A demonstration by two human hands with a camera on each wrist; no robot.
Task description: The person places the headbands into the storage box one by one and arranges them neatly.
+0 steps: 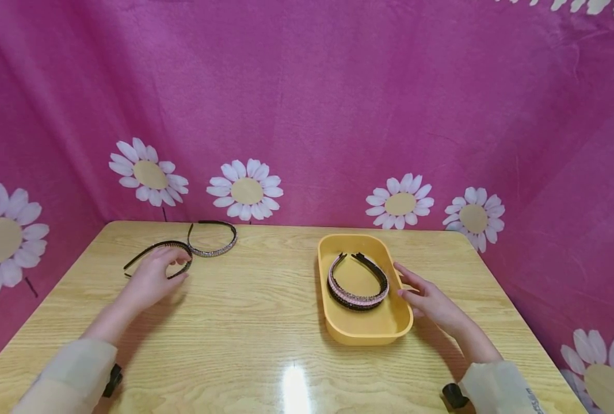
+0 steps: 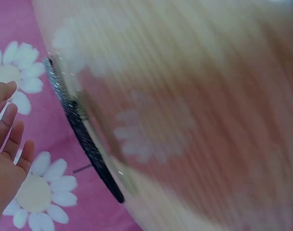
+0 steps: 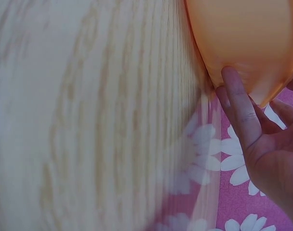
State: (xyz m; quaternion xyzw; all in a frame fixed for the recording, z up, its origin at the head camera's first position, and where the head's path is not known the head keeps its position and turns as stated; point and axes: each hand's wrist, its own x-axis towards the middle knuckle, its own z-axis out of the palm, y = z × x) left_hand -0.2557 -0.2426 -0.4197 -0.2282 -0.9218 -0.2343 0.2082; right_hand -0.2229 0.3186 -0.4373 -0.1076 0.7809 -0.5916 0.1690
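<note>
A yellow tray (image 1: 369,340) stands right of centre in the head view, with black and pink headbands (image 1: 359,301) lying in it. Against its right side rests my right hand (image 1: 433,305), fingers extended; the right wrist view shows the fingertips (image 3: 232,79) at the outer wall. On the left of the table, my left hand (image 1: 153,279) is over a black headband (image 1: 146,253), covering part of it. The left wrist view shows the left fingers (image 2: 6,127) loosely spread, apart from a sparkly black headband (image 2: 84,137). Another headband (image 1: 213,252) with a glittery band lies just behind, farther back.
The wood-grain table (image 1: 255,305) has a glossy top that reflects light near its front. A magenta cloth (image 1: 307,115) with white daisies hangs behind the table and along both sides.
</note>
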